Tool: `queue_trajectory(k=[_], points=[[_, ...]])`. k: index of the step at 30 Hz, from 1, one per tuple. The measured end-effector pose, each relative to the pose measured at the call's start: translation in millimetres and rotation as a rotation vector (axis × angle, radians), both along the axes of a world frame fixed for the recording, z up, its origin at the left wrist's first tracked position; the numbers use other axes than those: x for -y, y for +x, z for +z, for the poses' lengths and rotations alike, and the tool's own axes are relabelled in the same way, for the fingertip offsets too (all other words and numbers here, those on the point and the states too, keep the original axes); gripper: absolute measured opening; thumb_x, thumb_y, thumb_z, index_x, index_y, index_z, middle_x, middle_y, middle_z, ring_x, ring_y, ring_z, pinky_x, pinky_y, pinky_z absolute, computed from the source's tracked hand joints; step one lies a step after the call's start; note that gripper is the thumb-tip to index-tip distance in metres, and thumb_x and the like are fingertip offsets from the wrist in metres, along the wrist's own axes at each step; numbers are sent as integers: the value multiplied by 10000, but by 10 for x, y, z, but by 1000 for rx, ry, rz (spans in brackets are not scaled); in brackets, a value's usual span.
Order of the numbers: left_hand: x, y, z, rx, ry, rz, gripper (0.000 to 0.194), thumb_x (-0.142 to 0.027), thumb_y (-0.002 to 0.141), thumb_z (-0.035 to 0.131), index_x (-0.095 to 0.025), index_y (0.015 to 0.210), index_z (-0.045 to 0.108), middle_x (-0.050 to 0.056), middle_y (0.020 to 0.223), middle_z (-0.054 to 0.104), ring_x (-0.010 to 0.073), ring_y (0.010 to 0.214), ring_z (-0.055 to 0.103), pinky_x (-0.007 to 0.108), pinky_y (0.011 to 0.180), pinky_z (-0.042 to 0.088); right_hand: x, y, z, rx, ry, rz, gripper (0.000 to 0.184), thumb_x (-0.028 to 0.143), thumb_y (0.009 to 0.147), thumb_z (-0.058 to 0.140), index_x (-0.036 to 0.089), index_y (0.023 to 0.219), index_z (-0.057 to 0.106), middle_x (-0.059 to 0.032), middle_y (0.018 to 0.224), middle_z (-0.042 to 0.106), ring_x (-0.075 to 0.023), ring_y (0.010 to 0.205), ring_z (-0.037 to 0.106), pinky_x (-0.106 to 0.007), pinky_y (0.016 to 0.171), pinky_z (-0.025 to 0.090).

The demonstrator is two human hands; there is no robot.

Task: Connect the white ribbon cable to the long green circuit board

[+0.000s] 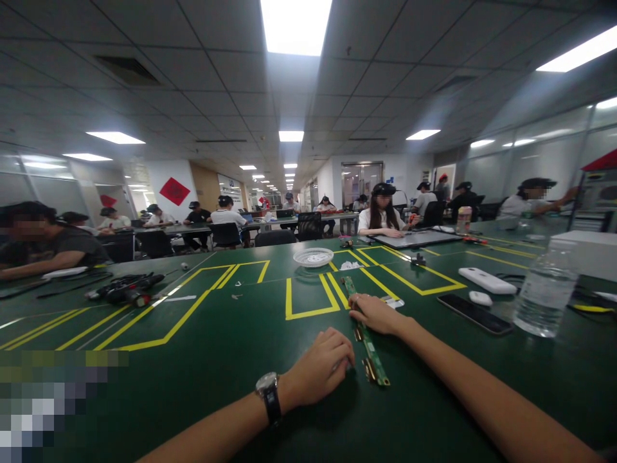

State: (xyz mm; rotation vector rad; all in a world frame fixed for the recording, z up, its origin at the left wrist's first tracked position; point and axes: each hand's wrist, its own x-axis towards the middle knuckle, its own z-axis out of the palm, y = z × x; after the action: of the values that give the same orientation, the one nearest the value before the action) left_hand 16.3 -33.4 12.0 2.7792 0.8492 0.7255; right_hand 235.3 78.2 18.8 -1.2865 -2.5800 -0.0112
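Note:
A long narrow green circuit board [370, 352] lies slantwise on the green table, with gold-coloured flaps along its left side. My right hand [378, 314] rests over the upper half of the board, its fingers bent around the edges and closed on it. Just left of the board is my left hand [318, 368], with a watch on the wrist. Its fingers are curled together near the lower half, apart from the board. Whether anything small sits between them is hidden. A small whitish item [394, 301] lies just beyond my right hand.
To the right are a black phone [475, 314], a white device [486, 281], a small white case [481, 298] and a water bottle [546, 289]. A white basket [313, 258] stands ahead. Black tools [128, 289] lie left. A person [383, 215] sits opposite.

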Motion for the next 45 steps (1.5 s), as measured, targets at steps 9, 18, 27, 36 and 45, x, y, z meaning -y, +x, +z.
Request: queue_trajectory(k=[9,18,27,36,45], points=[[-6,-3,-10,6,2,2,196,-98,871,407,-199,956,552,41,1036,577,172,997,465,317,891,338,67,-121,-20,131,21,-318,451,489,821,528,133,1092,587,-171,1089,581,-302,1024,545,-365,846,407],[-21,-15,-5,71,-78,12,194,-101,863,417,-201,958,553,39,1026,576,175,985,463,319,893,343,50,-132,-29,172,8,-339,220,193,837,459,129,948,639,-164,997,611,-257,897,612,-318,737,425],[-171,-37,-45,327,-375,116,185,-206,858,455,-185,971,600,40,966,592,169,882,518,285,812,386,15,-129,-42,63,-11,-362,261,173,769,515,130,994,640,-166,984,637,-259,881,617,-303,711,408],[-534,-96,-327,927,-792,251,278,-337,840,503,-132,1017,567,60,858,618,126,711,546,221,607,411,108,-300,-3,-296,-52,-205,382,171,690,571,154,1071,574,-77,870,665,-193,768,595,-258,673,376],[-506,-115,-273,1322,-914,248,382,-521,772,597,-173,878,481,-3,718,567,97,552,545,203,480,426,476,-559,101,-397,-120,246,427,151,709,583,180,1131,520,-19,905,595,-121,708,518,-220,646,375]])
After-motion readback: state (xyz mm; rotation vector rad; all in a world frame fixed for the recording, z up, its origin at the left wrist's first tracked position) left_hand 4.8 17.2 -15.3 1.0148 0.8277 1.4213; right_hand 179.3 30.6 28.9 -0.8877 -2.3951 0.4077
